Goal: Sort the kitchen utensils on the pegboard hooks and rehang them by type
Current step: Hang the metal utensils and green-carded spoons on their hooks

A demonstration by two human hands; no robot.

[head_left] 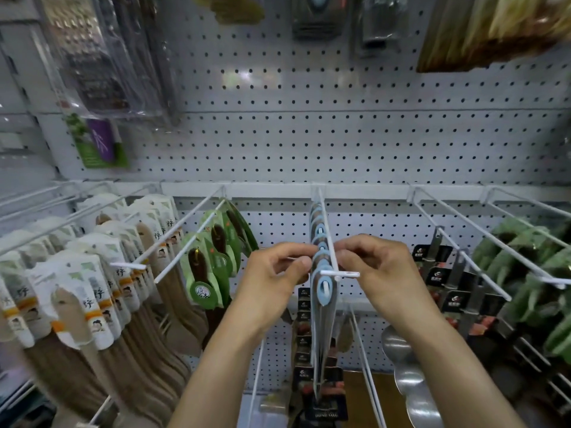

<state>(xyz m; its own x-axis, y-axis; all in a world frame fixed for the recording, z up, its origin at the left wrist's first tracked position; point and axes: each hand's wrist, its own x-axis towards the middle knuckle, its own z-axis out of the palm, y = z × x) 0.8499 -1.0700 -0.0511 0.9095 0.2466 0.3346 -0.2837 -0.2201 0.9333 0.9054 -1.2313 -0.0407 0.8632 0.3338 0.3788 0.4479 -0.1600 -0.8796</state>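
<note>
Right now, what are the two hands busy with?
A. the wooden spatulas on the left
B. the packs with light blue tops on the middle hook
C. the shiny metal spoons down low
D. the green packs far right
B: the left hand and the right hand meet from either side at the blue-topped packs hanging on the middle white hook, and neither touches anything else.

matt perforated metal pegboard (370,134), glossy white wire hooks (327,236), wooden spatulas (148,350), shiny steel ladles (408,375)
</note>
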